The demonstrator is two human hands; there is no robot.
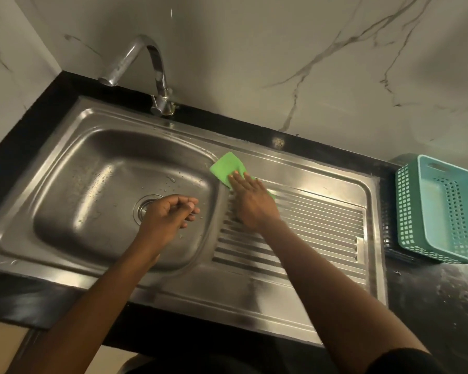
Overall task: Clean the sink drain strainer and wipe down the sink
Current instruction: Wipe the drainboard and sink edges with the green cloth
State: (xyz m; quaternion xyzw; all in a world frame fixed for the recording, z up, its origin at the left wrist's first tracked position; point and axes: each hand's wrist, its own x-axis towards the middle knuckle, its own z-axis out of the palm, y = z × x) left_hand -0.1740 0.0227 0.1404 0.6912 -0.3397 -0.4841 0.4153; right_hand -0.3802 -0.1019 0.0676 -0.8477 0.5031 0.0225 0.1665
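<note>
Overhead, steel sink (97, 122), black counter (430, 300), marble wall (281, 49)

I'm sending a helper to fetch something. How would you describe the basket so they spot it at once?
Start at the steel sink and follow its ribbed draining board to the right end. There, on the black counter, sits the basket: teal plastic, rectangular, with perforated sides, the only coloured container here.
</note>
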